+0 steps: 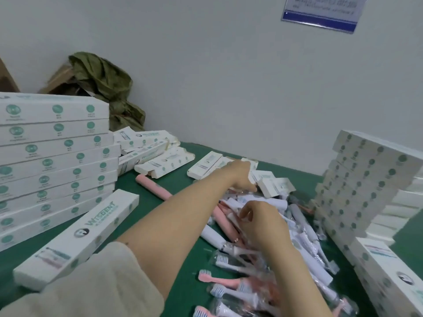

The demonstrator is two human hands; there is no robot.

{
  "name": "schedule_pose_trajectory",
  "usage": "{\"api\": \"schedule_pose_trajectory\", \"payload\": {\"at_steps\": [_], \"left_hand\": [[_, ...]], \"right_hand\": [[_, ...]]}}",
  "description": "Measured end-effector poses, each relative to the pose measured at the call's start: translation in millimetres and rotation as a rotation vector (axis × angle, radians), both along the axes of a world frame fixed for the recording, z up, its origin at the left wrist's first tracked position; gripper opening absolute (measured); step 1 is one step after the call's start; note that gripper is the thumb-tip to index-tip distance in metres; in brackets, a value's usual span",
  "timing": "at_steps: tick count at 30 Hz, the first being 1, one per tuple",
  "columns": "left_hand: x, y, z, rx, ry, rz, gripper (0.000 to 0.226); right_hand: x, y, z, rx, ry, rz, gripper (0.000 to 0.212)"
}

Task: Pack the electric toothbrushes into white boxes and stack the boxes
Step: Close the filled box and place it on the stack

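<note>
Left hand (242, 173) at boxes (271, 187), right hand (261, 221) pinching toothbrush (230, 217)

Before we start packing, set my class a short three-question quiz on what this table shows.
1. True or false: the toothbrush pile lies between the left stack and the right stack of boxes.
2. Which hand reaches over to the small boxes at the far side? A. left hand B. right hand C. neither
3. Which two colours are the handles in the pile?
Key: 1 true; 2 A; 3 pink and white.
</note>
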State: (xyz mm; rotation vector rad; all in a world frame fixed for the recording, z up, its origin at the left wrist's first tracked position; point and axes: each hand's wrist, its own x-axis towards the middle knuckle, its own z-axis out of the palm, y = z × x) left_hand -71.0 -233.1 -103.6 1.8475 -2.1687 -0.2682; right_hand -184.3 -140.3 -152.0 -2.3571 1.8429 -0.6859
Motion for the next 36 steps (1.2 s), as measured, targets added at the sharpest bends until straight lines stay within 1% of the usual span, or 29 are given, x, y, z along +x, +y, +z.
{"api": "schedule_pose_trajectory", "payload": {"at_steps": [1, 3, 6, 9, 11, 13, 14, 16, 18, 20, 22, 24, 27, 28, 29, 32, 34, 36], "left_hand": [[-1.0, -5.3, -8.2, -0.029, 0.02, 0.01, 0.061], [-1.3, -9.0, -17.3, -0.136, 0.127, 0.068, 0.057], [7.3, 3.8, -11.4, -0.273, 0.402, 0.153, 0.066], [35.9, 35.0, 4.0, -0.46, 0.642, 0.126, 0.059], [59.6, 64.9, 13.6, -0.607, 0.737, 0.099, 0.051], [80.5, 98.0, 19.3, -0.693, 0.75, 0.042, 0.044], [89.7, 114.7, 20.8, -0.704, 0.738, 0.005, 0.045], [105.5, 145.3, 23.7, -0.667, 0.739, -0.053, 0.046], [118.9, 168.0, 30.5, -0.627, 0.732, -0.074, 0.042], [125.7, 180.6, 40.8, -0.587, 0.695, -0.071, 0.041], [124.1, 186.8, 51.1, -0.558, 0.671, -0.089, 0.047], [114.6, 191.2, 58.8, -0.561, 0.694, -0.132, 0.053], [100.0, 190.1, 61.2, -0.584, 0.854, -0.196, 0.069], [97.3, 187.6, 61.0, -0.583, 0.906, -0.222, 0.071], [95.5, 185.3, 60.5, -0.581, 0.943, -0.255, 0.069], [90.9, 180.5, 58.1, -0.552, 0.998, -0.359, 0.053], [85.6, 178.2, 53.7, -0.557, 1.056, -0.352, 0.048], [79.4, 176.6, 47.3, -0.599, 1.079, -0.294, 0.045]], "right_hand": [[-0.6, -1.0, 0.8, 0.013, 0.004, 0.0, 0.017], [-2.9, -4.5, 2.4, 0.02, 0.015, -0.007, 0.014], [-8.2, -6.2, 2.5, 0.027, 0.032, -0.037, 0.014], [-9.2, -5.6, 3.7, 0.067, 0.027, -0.051, 0.013], [-7.5, -4.9, 9.3, 0.097, -0.027, -0.04, 0.012], [-5.4, -2.6, 17.0, 0.092, -0.112, -0.018, 0.017], [-4.2, -0.9, 21.3, 0.065, -0.157, 0.0, 0.021], [-0.8, 6.1, 31.5, -0.058, -0.283, 0.048, 0.026], [5.4, 16.9, 45.9, -0.234, -0.449, 0.106, 0.028], [15.9, 29.8, 63.3, -0.324, -0.564, 0.216, 0.03], [30.8, 41.3, 75.4, -0.276, -0.569, 0.362, 0.042], [45.7, 48.5, 79.2, -0.208, -0.544, 0.449, 0.051], [56.8, 52.7, 77.9, -0.151, -0.658, 0.497, 0.045], [58.3, 53.7, 77.7, -0.111, -0.701, 0.501, 0.041], [60.0, 54.8, 77.6, -0.067, -0.743, 0.51, 0.039], [67.3, 58.1, 79.5, 0.006, -0.889, 0.546, 0.037], [67.3, 58.3, 78.6, 0.034, -0.878, 0.563, 0.039], [60.9, 56.0, 80.8, 0.104, -0.806, 0.594, 0.04]]}}
